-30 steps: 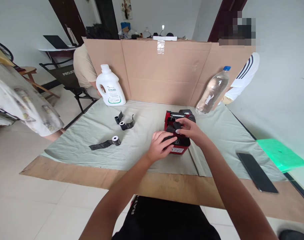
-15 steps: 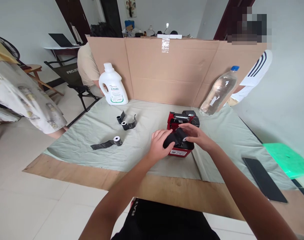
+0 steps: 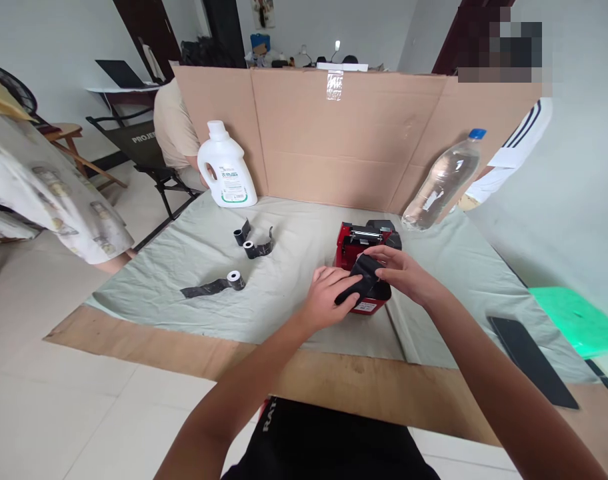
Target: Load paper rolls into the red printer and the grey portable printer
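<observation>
A black ribbon roll (image 3: 367, 268) is held between my two hands, over the front of a small red and black printer (image 3: 348, 252) whose top stands open. My right hand (image 3: 404, 275) grips the roll's right end between thumb and fingers. With its fingers curled, my left hand (image 3: 328, 297) pinches the loose black strip at the lower left. Part of the printer's front is hidden behind my hands and the roll. To the left on the cloth lie three more partly unwound black rolls: one with a white core (image 3: 235, 279) in front, another (image 3: 250, 249) and a third (image 3: 239, 237) farther back.
A white jug (image 3: 227, 170) and a clear bottle with a blue cap (image 3: 444, 180) stand against the cardboard screen (image 3: 334, 140). A dark phone-like slab (image 3: 531, 363) and a green sheet (image 3: 577, 319) lie at the right. Other people are beyond the table.
The held roll has been turned and tilted, so its strip now faces me more. My left hand has shifted slightly right. The loose rolls have stayed where they were.
</observation>
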Demonstrator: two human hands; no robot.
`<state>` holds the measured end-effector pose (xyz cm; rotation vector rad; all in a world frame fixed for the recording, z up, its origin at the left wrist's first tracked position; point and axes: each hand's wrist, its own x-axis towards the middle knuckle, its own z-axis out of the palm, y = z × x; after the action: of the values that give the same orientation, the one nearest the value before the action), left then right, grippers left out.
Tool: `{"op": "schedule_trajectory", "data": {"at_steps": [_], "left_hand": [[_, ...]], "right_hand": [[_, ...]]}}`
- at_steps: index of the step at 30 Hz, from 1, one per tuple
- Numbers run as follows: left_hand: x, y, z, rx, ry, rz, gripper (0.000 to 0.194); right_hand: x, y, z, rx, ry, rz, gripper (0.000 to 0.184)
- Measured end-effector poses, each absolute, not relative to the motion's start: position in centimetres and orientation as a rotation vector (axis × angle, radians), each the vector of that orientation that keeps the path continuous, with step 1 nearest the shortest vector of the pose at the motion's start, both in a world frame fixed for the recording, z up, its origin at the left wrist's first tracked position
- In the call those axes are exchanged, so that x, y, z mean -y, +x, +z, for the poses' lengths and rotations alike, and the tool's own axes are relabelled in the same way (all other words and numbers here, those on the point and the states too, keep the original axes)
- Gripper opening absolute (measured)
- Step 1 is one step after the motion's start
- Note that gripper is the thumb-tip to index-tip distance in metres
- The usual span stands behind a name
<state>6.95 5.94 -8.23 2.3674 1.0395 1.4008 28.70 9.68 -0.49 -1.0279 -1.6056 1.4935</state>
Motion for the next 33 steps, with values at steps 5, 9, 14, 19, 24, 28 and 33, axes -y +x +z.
{"op": "schedule_trajectory", "data": {"at_steps": [5,9,14,19,24,28,33], "left_hand": [[-6.0,6.9,-8.2,-1.022,2.319,1.443,0.029],[-5.9,6.8,-8.2,-0.976,2.323,1.493,0.023],[-5.7,6.9,-8.7,-0.914,2.487,1.447,0.033],[-5.7,7.0,-9.1,-0.969,2.649,1.225,0.042],[-5.9,7.0,-9.5,-0.989,2.721,1.187,0.036],[-6.1,7.0,-9.8,-1.002,2.716,1.275,0.028],[-6.2,6.9,-10.1,-1.005,2.725,1.321,0.03]], "right_hand": [[-10.6,28.1,-0.7,1.844,-1.164,1.192,0.042],[-11.8,28.0,-1.8,2.055,-1.27,0.859,0.043],[-12.8,26.7,-2.3,2.333,-1.334,0.538,0.045],[-14.3,25.1,-2.1,2.528,-1.494,0.459,0.046],[-15.7,24.0,-2.9,2.579,-1.635,0.454,0.033],[-15.3,23.8,-3.0,2.558,-1.677,0.444,0.026],[-12.1,25.7,-0.3,2.216,-1.581,0.506,0.011]]}}
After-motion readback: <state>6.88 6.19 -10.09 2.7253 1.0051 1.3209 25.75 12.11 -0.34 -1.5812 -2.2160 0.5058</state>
